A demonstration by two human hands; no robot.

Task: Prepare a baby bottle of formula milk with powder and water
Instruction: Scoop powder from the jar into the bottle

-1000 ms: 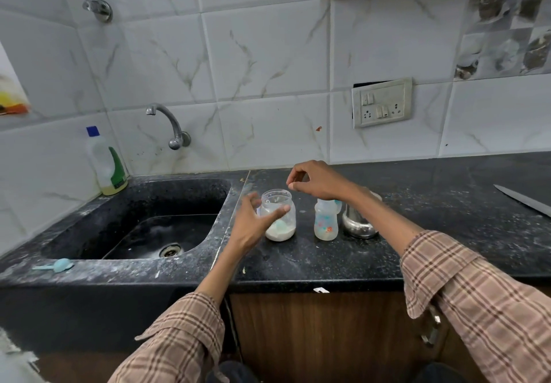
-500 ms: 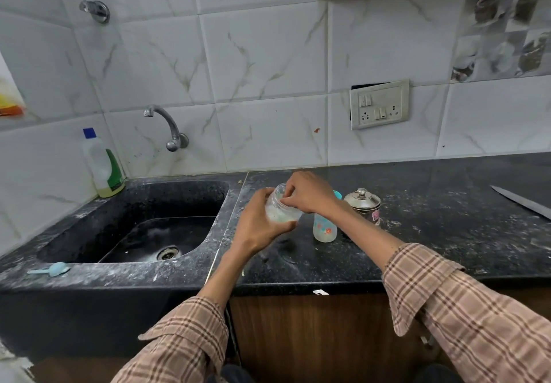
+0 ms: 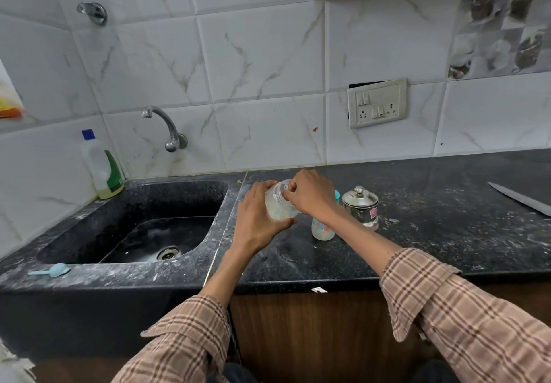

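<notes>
Both hands on tilted jar (image 3: 280,203): left hand (image 3: 256,218) wrapped round it, right hand (image 3: 310,193) fingers curled, seemingly pinching its mouth.

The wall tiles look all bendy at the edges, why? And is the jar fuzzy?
Head view: the wide-angle lens bows the tile lines toward the frame edges. The clear jar, gripped by the left hand with the right hand at its mouth, looks slightly soft; soft, even light, no harsh glare.
</notes>
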